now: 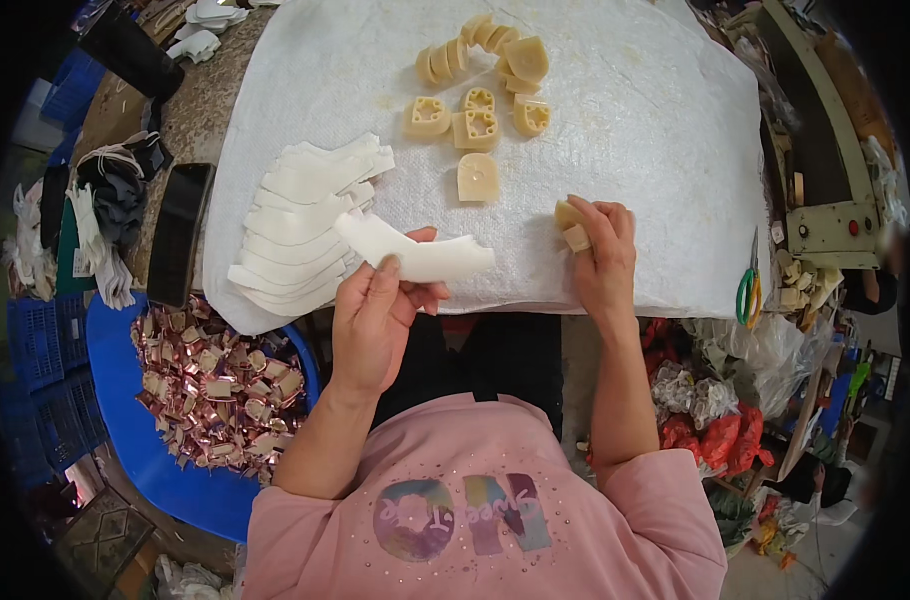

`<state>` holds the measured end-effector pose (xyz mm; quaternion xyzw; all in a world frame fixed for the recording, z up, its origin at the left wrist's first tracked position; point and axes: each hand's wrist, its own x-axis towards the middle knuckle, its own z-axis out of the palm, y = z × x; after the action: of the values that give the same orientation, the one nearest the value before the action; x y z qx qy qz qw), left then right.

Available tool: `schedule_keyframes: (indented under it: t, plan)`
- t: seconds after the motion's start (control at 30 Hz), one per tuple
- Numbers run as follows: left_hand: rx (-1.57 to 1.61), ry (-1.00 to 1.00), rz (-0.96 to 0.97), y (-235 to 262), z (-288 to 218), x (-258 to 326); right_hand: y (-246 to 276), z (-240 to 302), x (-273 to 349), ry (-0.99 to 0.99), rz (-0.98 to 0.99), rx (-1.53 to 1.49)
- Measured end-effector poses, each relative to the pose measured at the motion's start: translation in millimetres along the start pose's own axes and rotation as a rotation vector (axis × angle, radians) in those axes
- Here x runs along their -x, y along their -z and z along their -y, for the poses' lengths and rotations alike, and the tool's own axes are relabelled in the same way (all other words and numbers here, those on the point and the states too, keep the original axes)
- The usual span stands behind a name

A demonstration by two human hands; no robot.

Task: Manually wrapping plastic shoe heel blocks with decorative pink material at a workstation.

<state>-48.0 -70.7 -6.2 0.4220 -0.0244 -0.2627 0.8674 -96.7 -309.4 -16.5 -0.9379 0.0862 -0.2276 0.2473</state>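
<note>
My left hand (pixel 373 320) pinches a curved white heel cover (pixel 430 258) between thumb and fingers, just above the table's near edge. Left of it, several matching white covers (pixel 293 235) lie fanned out, overlapping. My right hand (pixel 607 258) is closed on a beige shoe heel block (pixel 568 214) at the tabletop; its fingers hide part of the block. A single beige block (pixel 478 177) lies between and beyond my hands. Farther off, several more blocks (pixel 428 116) sit with their hollow ends up, and a curved row (pixel 525 60) stands behind them.
White woven sheeting (pixel 635 120) covers the table. A dark phone (pixel 181 230) lies by its left edge. Below stands a blue tub (pixel 165 490) of shiny pink pieces. Green-and-orange-handled scissors (pixel 750 290) hang at the right edge, near a metal machine (pixel 833 228) and plastic bags (pixel 720 440).
</note>
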Motion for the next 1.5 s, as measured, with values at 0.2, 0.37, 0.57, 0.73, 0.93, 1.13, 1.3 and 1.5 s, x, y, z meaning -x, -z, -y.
schedule_keyframes:
  t: [0.2, 0.37, 0.57, 0.73, 0.93, 1.13, 1.3, 1.5]
  plan:
    - [-0.135, -0.159, -0.088, -4.9, 11.3, 4.8, 11.0, 64.7, 5.6, -0.045, -0.044, -0.869]
    - [-0.035, -0.171, 0.004, -26.1, 9.4, 10.0, -13.2, 86.9, 8.7, 0.341, -0.088, -0.818]
    - [0.046, -0.15, 0.072, -30.1, 3.2, 16.0, -28.6, 84.3, 11.8, 0.452, -0.211, -0.71]
    - [-0.026, -0.171, 0.097, -30.8, 1.4, 17.4, -29.3, 84.3, 10.9, 0.462, -0.225, -0.666]
    - [-0.333, -0.294, -0.021, -35.6, 6.1, 21.9, -33.0, 90.2, 8.5, 0.436, -0.312, -0.638]
    - [-0.603, -0.323, 0.026, -18.1, -2.4, 21.2, -31.0, 86.0, 3.5, 0.473, -0.302, -0.452]
    - [-0.774, -0.547, -0.175, -22.2, -17.9, 13.4, -17.4, 86.8, 0.8, 0.513, -0.258, -0.321]
    - [-0.945, -0.436, -0.141, -20.3, -18.1, 18.9, 1.4, 102.7, -3.0, 0.419, 0.026, -0.024]
